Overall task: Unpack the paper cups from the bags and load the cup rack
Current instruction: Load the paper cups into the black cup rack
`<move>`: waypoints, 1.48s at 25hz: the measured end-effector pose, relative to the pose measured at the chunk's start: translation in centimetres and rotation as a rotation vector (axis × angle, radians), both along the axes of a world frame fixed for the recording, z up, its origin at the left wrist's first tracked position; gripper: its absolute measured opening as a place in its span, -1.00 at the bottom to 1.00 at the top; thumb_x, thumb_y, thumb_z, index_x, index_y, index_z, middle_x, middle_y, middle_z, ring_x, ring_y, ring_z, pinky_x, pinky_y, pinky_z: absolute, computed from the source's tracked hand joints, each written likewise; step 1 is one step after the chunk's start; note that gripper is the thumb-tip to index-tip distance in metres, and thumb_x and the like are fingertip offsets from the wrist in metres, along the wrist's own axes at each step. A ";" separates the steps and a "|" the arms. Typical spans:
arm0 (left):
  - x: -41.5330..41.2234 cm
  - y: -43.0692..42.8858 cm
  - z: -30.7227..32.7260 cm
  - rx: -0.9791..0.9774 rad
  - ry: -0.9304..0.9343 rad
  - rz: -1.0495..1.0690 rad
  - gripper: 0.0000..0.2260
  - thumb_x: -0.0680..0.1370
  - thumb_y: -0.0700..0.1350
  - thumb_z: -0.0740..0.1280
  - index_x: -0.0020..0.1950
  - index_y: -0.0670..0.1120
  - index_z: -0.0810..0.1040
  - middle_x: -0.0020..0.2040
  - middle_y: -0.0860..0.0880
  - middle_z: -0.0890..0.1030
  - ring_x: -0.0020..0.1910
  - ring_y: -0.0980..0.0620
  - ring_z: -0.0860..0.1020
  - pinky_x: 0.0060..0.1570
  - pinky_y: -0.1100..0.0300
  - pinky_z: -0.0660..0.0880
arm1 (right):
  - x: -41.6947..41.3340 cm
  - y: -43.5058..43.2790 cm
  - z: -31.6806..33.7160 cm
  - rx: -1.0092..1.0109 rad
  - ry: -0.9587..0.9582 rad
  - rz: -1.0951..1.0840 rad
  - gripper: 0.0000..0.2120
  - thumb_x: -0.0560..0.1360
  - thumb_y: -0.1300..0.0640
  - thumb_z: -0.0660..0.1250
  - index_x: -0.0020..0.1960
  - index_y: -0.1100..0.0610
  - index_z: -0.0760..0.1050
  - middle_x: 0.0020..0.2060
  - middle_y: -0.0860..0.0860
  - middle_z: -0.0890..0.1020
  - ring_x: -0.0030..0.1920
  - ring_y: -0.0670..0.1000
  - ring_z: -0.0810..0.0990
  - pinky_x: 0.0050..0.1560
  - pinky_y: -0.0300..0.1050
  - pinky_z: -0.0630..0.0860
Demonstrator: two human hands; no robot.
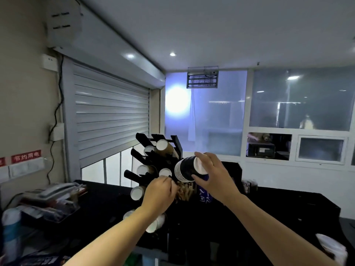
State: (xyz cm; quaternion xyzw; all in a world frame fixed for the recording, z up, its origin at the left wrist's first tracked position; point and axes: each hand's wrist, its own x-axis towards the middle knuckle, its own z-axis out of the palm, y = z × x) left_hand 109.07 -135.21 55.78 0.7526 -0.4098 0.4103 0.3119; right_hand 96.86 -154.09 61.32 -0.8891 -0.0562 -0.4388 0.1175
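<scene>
A black cup rack [148, 160] stands on the dark counter, its slanted slots holding several stacks of paper cups with white bottoms facing me, such as the brown stack [165, 147] at the top. My right hand [211, 177] grips a stack of dark ribbed cups [185, 169] by its white bottom end, held against the rack's right side. My left hand [160, 192] is closed at the rack's middle, fingers pinching near a brown patterned cup stack [184, 191]; what it grips is hidden.
A telephone [55, 190] and a clear tray of papers [50, 208] sit on the counter's left. A roller shutter [111, 114] fills the left wall. A white crumpled bag [332, 246] lies at the lower right. A bottle [11, 233] stands at the far left.
</scene>
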 end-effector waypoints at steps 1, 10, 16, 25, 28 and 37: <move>1.4 0.8 -0.3 0.001 -0.039 0.002 -0.69 0.59 -0.12 0.18 -0.36 -0.12 0.40 -0.40 -0.05 0.42 -0.39 -0.06 0.40 -0.39 -0.01 0.41 | 1.1 0.8 0.3 -0.002 -0.014 -0.001 -0.31 0.47 -0.05 0.47 0.51 -0.12 0.25 0.29 -0.03 0.39 0.25 0.04 0.45 0.18 -0.06 0.52; 16.0 6.7 -3.4 0.275 0.027 -0.065 -0.67 0.56 -0.05 0.25 0.29 -0.10 0.58 0.28 -0.02 0.57 0.27 -0.04 0.50 0.16 0.05 0.54 | 10.6 7.4 2.4 -0.018 -0.069 -0.124 -0.36 0.46 -0.10 0.46 0.46 -0.17 0.27 0.28 -0.07 0.43 0.25 0.02 0.46 0.23 0.00 0.49; 18.3 7.0 -5.0 0.304 0.087 -0.199 -0.53 0.53 -0.08 0.25 0.44 -0.08 0.46 0.45 -0.02 0.44 0.42 -0.04 0.40 0.32 -0.01 0.46 | 12.7 10.3 3.3 -0.063 0.002 -0.173 -0.23 0.45 -0.09 0.49 0.55 -0.15 0.19 0.31 -0.09 0.42 0.27 -0.03 0.44 0.22 -0.12 0.50; 18.8 7.2 -5.5 0.317 0.096 -0.238 -0.47 0.51 -0.08 0.29 0.49 -0.06 0.39 0.49 0.01 0.37 0.45 -0.03 0.33 0.35 0.03 0.41 | 15.8 8.7 -1.8 0.064 0.115 -0.221 -0.25 0.46 -0.03 0.50 0.54 -0.08 0.22 0.39 -0.12 0.38 0.37 -0.08 0.41 0.32 -0.13 0.45; 19.0 7.0 -5.7 0.306 0.085 -0.236 -0.48 0.48 -0.09 0.30 0.47 -0.06 0.41 0.47 0.01 0.39 0.43 -0.02 0.35 0.35 0.02 0.41 | 16.8 8.3 -2.3 0.097 0.150 -0.235 -0.28 0.45 -0.02 0.51 0.51 -0.07 0.25 0.39 -0.14 0.37 0.38 -0.09 0.40 0.32 -0.16 0.44; 18.7 6.7 -5.9 0.269 0.096 -0.221 -0.49 0.47 -0.15 0.35 0.43 -0.06 0.45 0.45 0.02 0.42 0.41 0.00 0.35 0.40 0.06 0.34 | 19.5 7.7 -4.1 0.117 0.304 -0.321 -0.38 0.49 0.10 0.46 0.50 0.03 0.34 0.36 0.04 0.42 0.29 0.11 0.47 0.24 0.00 0.50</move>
